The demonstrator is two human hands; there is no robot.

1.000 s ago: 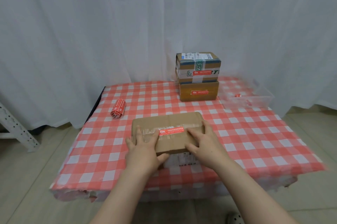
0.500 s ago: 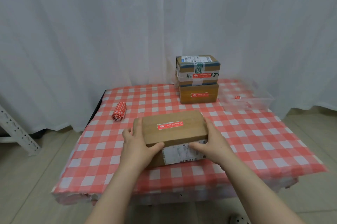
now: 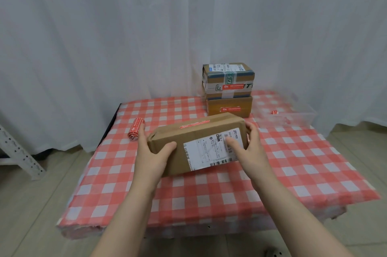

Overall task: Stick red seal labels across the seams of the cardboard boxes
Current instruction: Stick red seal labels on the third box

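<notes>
Over the near middle of the table, a brown cardboard box is held tilted. The left hand grips its left end and the right hand its right end. A red seal label lies along its top. Just left of the box lies a roll of red labels. Behind it stand two stacked boxes, each sealed red.

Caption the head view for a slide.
Left hand and right hand grip a red-sealed cardboard box, shipping label facing the camera, at the checkered table.

Checked table — label roll, stacked boxes, perhaps a clear tray.
</notes>
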